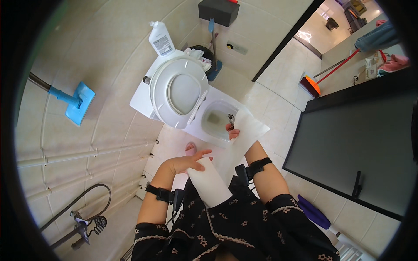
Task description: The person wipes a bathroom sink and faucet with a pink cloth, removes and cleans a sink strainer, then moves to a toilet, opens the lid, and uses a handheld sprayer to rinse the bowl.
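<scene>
A large white paper roll point(209, 185) slants in front of my body, with my left hand point(188, 163) gripping its upper end. From the roll a loose white sheet point(249, 130) stretches up and to the right. Behind that sheet's left edge, my right hand point(234, 132) is curled with the paper in its fingers; the sheet hides most of the hand. A small dark and silvery object point(231, 118) shows by my right fingertips, too small to name. Just beyond my right hand is the toilet bowl point(209, 138), with its seat and lid point(159, 93) raised.
A white bottle point(162, 41) stands on the toilet tank. Behind the toilet are a dark bin point(207, 51) and a blue-headed brush point(215, 71). A blue scrubber point(80, 104) and a shower hose point(104, 188) are at left. A dark door point(357, 139) and an orange broom point(310, 86) are at right.
</scene>
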The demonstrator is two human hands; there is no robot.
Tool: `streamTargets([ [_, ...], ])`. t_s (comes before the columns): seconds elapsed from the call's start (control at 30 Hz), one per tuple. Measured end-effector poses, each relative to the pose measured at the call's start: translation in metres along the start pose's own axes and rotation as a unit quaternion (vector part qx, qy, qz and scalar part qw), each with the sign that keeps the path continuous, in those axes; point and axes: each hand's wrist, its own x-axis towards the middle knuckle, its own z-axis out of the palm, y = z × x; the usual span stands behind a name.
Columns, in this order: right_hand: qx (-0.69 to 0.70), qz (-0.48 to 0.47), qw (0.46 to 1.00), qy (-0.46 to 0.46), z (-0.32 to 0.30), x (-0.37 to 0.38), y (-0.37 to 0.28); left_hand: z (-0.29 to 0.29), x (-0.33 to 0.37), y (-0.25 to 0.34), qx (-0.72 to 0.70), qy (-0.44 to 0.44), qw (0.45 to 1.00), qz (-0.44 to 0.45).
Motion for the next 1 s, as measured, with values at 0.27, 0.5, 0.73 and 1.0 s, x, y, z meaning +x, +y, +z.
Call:
streamTargets([
  [0.27, -0.127, -0.106, 0.982, 0.087, 0.050, 0.009, 0.029, 0.024, 0.027, 0.074, 0.440, -0.103, 0.872, -0.188],
  [0.5, -0.158, -0.083, 0.947, 0.267, 0.130, -0.016, 0.071, 0.016, 0.039, 0.053, 0.501, -0.070, 0.832, -0.227],
  [0.73, -0.152, -0.067, 0.958, 0.233, 0.099, 0.008, 0.055, 0.010, 0.051, 0.045, 0.488, -0.064, 0.839, -0.231],
  [1.0, -0.113, -0.028, 0.979, 0.164, 0.101, 0.004, 0.001, -0.028, 0.058, 0.011, 0.476, -0.066, 0.810, -0.336],
])
